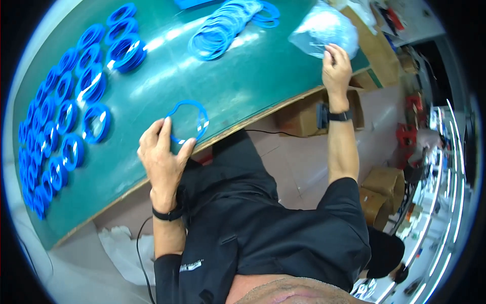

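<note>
L hand [161, 157] pinching thin blue ring [204, 115], 10 o'clock of view ctr; R hand [336, 73] at clear plastic bag [324, 28], 1 o'clock, can't tell if gripping; shirt label [194, 265], 7 o'clock, unreadable

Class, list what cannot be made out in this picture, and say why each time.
All in the head view:
- What the plastic bag contains: cloudy film and glare.
- Whether the right hand pinches it: crumpled film blurs the fingertips.
- How many rings are in the left-side stacks: they overlap.
- The blue object's full shape: cut off by the top edge.
</note>
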`<state>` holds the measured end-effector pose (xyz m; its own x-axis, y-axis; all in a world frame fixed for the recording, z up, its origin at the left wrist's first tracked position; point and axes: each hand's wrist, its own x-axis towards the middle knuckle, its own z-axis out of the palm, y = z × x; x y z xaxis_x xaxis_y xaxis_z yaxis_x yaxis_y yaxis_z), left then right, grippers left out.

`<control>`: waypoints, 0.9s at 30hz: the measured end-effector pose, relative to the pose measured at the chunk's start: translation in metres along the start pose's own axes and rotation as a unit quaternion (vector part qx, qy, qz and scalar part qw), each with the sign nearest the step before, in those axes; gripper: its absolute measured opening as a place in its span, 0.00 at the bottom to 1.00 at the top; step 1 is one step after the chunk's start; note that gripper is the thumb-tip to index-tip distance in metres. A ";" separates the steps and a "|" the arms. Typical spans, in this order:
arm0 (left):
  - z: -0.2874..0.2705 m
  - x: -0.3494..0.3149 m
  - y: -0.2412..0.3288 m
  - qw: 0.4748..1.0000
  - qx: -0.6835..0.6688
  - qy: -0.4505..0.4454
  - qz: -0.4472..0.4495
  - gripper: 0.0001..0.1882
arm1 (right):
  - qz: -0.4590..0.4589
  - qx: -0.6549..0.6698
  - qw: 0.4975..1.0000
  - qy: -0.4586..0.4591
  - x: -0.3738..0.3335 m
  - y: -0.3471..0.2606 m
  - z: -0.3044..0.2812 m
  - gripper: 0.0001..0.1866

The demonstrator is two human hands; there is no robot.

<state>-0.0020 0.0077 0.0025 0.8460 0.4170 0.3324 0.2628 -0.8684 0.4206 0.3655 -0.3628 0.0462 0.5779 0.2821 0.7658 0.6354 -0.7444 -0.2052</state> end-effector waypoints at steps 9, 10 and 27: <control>-0.002 0.002 0.009 0.999 -0.024 0.033 0.010 0.39 | -0.131 0.337 0.892 -0.271 -0.066 -0.213 -0.002 0.21; -0.003 0.001 0.008 0.999 -0.028 0.035 0.015 0.38 | -0.136 0.348 0.888 -0.269 -0.070 -0.227 0.000 0.21; -0.005 -0.008 -0.001 0.987 -0.129 0.095 0.008 0.27 | -0.309 0.286 0.843 -0.334 -0.087 -0.265 -0.003 0.16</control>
<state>-0.0116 0.0067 0.0033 0.7405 0.4675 0.4827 0.1022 -0.7883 0.6067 0.1453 -0.1922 0.0361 0.0847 0.9297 0.3586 0.9537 0.0286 -0.2993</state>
